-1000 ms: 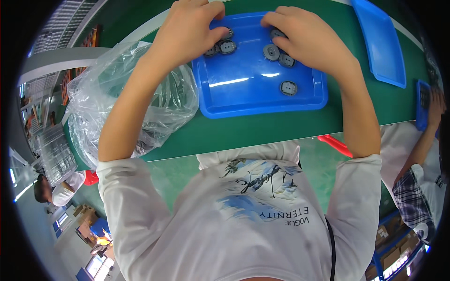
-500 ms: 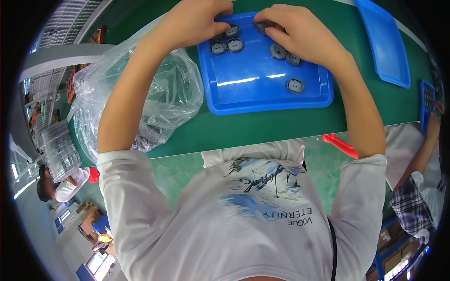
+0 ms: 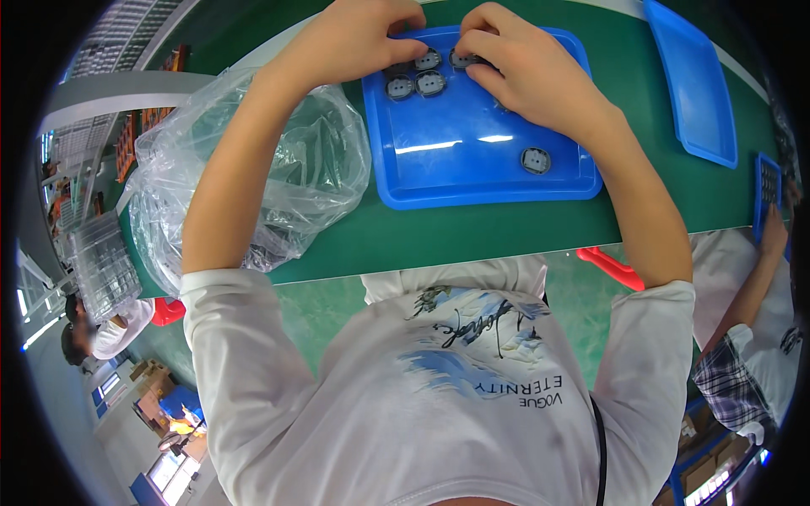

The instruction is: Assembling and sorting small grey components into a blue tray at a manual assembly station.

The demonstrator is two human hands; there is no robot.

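A blue tray (image 3: 472, 181) on the table holds several small grey rounded plastic parts. My right hand (image 3: 527, 72) reaches in from the right and pinches a grey part (image 3: 461, 59) at the tray's far middle. My left hand (image 3: 363, 38) is over the far left corner, its thumb beside another grey part (image 3: 428, 59) and its forefinger apart from the thumb. Two more grey parts, a left one (image 3: 399, 87) and a right one (image 3: 430, 83), lie below that thumb. A single grey part (image 3: 535, 160) sits near the tray's near right corner. My right hand hides some of the tray.
A clear plastic bag (image 3: 312, 169) lies on the green table (image 3: 405, 240), left of the tray. Another blue tray (image 3: 692, 80) stands at the far right. Beyond it, a co-worker's hand (image 3: 774, 228) is by a small filled blue tray (image 3: 768, 185).
My right hand has moved slightly left, bringing its grey part down flat beside the far-left group. Two parts seen under that hand earlier are now mostly hidden. My left hand stays near the corner.
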